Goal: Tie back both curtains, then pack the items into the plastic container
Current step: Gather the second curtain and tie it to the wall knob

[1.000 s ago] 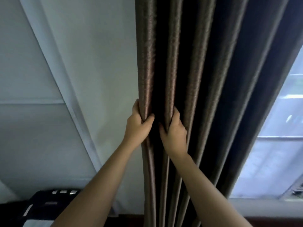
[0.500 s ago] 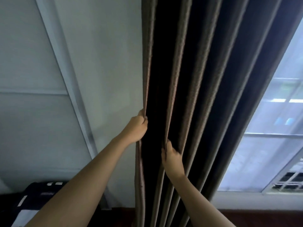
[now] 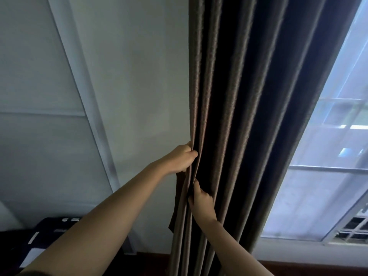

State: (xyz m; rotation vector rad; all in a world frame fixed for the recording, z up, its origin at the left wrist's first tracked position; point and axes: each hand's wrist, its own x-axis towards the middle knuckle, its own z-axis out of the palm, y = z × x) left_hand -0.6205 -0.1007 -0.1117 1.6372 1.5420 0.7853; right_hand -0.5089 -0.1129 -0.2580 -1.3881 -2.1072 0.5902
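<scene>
Two hands on the brown curtain (image 3: 239, 116), hanging between wall (image 3: 139, 76) and window (image 3: 328, 186). The left hand (image 3: 182, 159) curls round the edge pleat while the right hand (image 3: 202, 201) pinches the next fold below. Best to gather the pleats evenly into one bundle before tying.

Domestic room, a home rather than a workplace. Evidence: heavy pleated curtain (image 3: 239, 116) hanging to the floor beside a grilled window (image 3: 328, 186), plain white panelled wall (image 3: 139, 76), dark wooden floor (image 3: 155, 259).
</scene>
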